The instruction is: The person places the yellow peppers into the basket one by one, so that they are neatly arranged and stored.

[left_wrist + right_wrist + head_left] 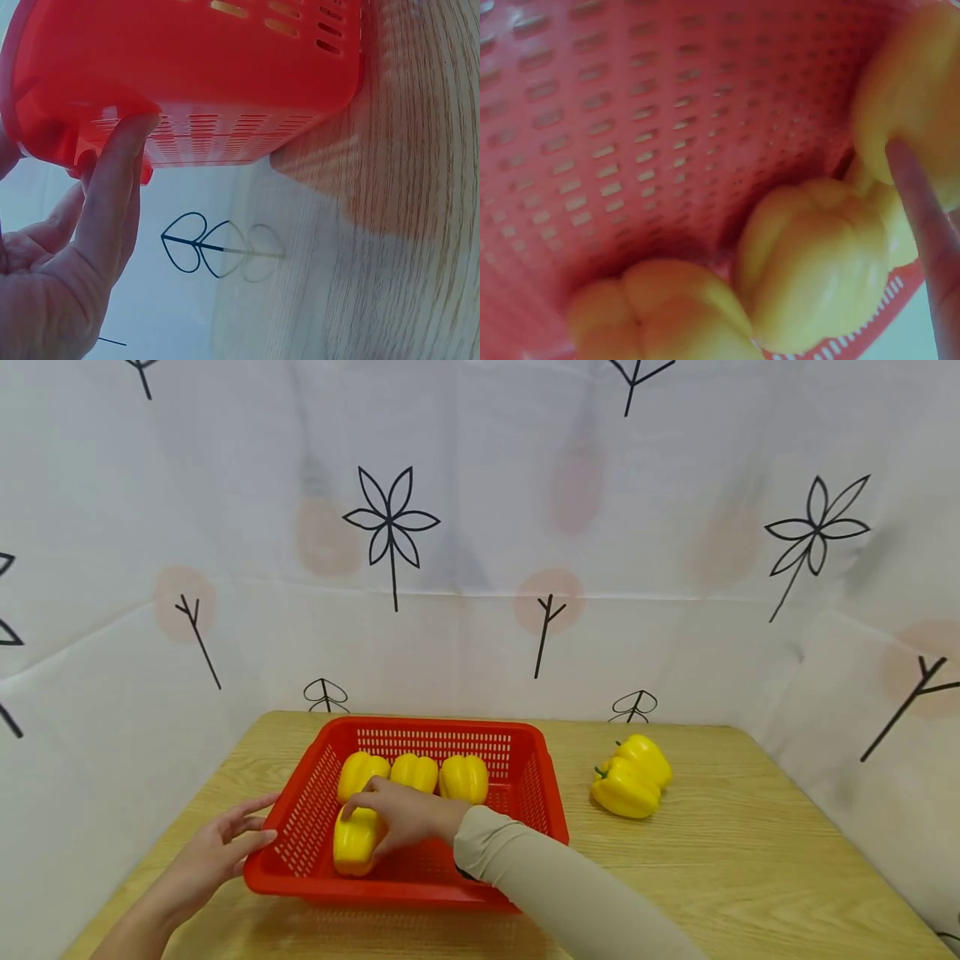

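A red plastic basket (450,893) with slotted walls stands on the table. My right hand (405,814) reaches inside it and grips a yellow bell pepper (352,842) at the near left, fingers over its top and thumb at its side. In the right wrist view one finger (922,202) lies against that pepper (907,82). Behind it three yellow bell peppers (414,772) line the basket's far side. My left hand (213,852) touches the basket's left rim from outside; in the left wrist view its fairly straight finger (112,187) rests against the outer wall (187,75).
Two more yellow bell peppers (628,789) lie close together on the wooden table (750,860), right of the basket. A white curtain (480,527) with drawn flowers and twigs hangs behind the table and along both sides.
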`<move>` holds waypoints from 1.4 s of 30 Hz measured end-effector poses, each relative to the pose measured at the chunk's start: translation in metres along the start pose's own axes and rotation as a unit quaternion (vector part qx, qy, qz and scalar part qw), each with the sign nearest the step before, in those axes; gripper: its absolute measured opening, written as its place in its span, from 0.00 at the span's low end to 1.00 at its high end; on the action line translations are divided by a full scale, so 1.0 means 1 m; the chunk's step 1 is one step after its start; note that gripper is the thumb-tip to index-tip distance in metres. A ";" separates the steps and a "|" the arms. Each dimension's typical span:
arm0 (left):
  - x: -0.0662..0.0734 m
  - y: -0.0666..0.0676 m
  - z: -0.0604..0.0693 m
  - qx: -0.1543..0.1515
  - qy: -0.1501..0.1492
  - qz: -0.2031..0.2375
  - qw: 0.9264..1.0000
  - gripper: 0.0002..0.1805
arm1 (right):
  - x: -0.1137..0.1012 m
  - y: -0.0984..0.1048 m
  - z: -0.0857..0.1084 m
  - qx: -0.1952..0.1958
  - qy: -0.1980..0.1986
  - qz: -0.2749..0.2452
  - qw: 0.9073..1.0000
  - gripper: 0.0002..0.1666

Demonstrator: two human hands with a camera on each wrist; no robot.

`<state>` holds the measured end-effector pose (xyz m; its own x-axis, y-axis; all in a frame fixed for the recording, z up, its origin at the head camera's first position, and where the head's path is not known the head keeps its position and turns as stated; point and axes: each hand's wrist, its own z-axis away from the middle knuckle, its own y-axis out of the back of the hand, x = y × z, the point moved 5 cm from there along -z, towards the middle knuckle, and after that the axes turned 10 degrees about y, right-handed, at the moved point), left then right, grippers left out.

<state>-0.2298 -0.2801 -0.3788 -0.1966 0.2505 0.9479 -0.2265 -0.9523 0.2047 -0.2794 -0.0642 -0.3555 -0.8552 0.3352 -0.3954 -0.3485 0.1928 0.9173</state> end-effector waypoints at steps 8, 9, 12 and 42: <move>0.002 -0.002 -0.002 0.003 -0.001 -0.004 1.000 0.33 | -0.002 0.000 -0.003 -0.007 0.027 -0.007 1.000 0.24; 0.002 -0.002 -0.002 0.004 0.000 -0.004 1.000 0.33 | -0.002 0.000 -0.003 -0.009 0.030 -0.010 0.999 0.24; 0.002 -0.003 -0.002 0.004 0.001 -0.003 1.000 0.34 | -0.002 0.002 -0.002 -0.005 0.036 -0.011 0.999 0.23; -0.004 0.002 -0.003 0.016 0.011 0.010 1.000 0.21 | -0.016 0.061 0.055 0.237 0.042 -0.119 0.963 0.18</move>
<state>-0.2323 -0.2821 -0.3830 -0.2215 0.2345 0.9465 -0.1912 -0.9623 0.1937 -0.2654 -0.0068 -0.2959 -0.8076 0.1586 -0.5680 -0.3409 0.6603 0.6692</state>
